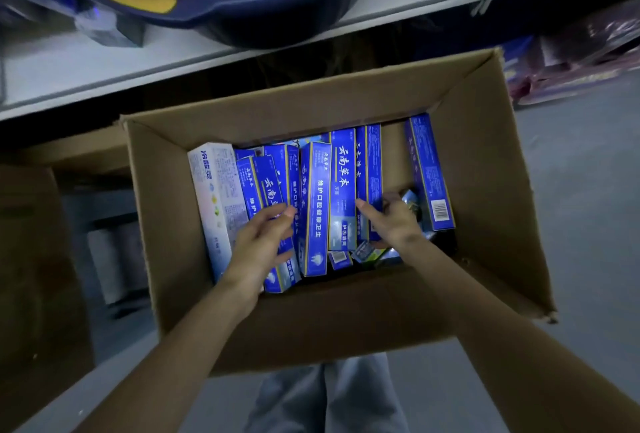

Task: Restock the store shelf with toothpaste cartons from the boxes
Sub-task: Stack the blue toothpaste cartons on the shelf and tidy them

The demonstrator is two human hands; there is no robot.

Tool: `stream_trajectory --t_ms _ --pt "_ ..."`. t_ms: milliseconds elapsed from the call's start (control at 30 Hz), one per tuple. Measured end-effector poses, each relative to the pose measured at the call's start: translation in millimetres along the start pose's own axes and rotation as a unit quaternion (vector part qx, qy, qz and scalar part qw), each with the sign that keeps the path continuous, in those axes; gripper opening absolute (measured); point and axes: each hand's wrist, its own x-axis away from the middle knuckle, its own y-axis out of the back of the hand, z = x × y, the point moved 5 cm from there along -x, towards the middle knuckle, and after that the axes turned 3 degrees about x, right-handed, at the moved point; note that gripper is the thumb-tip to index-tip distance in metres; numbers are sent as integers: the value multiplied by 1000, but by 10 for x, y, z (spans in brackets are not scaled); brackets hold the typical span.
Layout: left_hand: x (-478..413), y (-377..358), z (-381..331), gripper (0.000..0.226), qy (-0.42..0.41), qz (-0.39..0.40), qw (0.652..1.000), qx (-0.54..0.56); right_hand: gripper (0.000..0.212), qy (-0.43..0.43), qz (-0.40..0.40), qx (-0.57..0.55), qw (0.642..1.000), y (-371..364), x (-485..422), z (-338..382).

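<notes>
- The cardboard box (311, 321) stood open below the shelf (104, 61), with both hands reaching inside it.
- The blue cartons (341, 190) were packed unevenly under and between the hands, some upright and some leaning. None had reached the shelf in view.
- The left hand (263, 242) lay on a leaning carton (266, 186) with its fingers bent over the face. Whether it gripped the carton or only rested on it could not be told.
- The right hand (393, 221) pinched an upright carton (372, 162), thumb on the near face and fingers curled behind it.
- A white carton (214, 197) stood just outboard of the left hand. A lone blue carton (431, 172) leaned on the box wall outboard of the right hand.
- Small loose packs (367, 254) lay below the right wrist; their kind was unclear.
- Risk: lifting the pinched carton would likely topple its leaning neighbours, because they supported one another.
- Risk: a thumb-and-finger pinch on a thin carton could crush a panel or let it slip.
- Risk: the white carton could be shelved among the blue stock by mistake.
- Risk: the basin (263, 6) overhung the shelf edge beyond both hands, so a raised carton could strike it.
</notes>
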Motion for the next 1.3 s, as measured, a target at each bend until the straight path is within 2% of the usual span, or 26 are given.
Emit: stream_trajectory --t_ms 100,267,367,467,567,667,833,933,1000,1067,1100,1167,1233,1300 --pt "-7 -12 -1 9 -5 7 1000 1 40 0 -10 0 1000 -2 -42 -36" --pt "34 -33 1 8 -8 8 1000 7 28 22 -7 57 998 -1 -26 -13" --pt "74 -75 -23 9 -6 12 1000 12 25 19 -8 32 999 57 14 -13" --pt "119 -130 -43 9 -1 21 1000 12 22 -34 2 -46 998 169 134 -73" --pt "151 -194 -60 9 0 27 1000 12 13 -90 65 -207 972 237 411 -81" --pt "184 -286 -44 10 16 43 999 7 14 -99 146 -270 947 244 725 -47" --pt "250 -400 17 25 63 92 992 62 19 -86 258 -277 921 -4 1049 22" --pt "269 -333 24 25 54 97 992 67 21 -33 282 -223 932 -162 1115 121" --pt "266 -229 20 32 45 78 994 65 26 -9 284 -179 942 -243 1113 177" --pt "242 -103 28 36 48 60 992 97 24 19 269 -127 955 -266 1061 236" --pt "229 -39 30 33 47 55 991 112 21 31 237 -117 964 -248 986 247" --pt "210 91 46 31 47 49 991 115 16 31 111 -152 982 -119 763 205" --pt "187 197 67 36 48 56 990 117 22 23 -26 -154 987 48 517 98" --pt "172 252 80 33 52 75 988 126 29 -1 -58 -128 990 75 331 8"
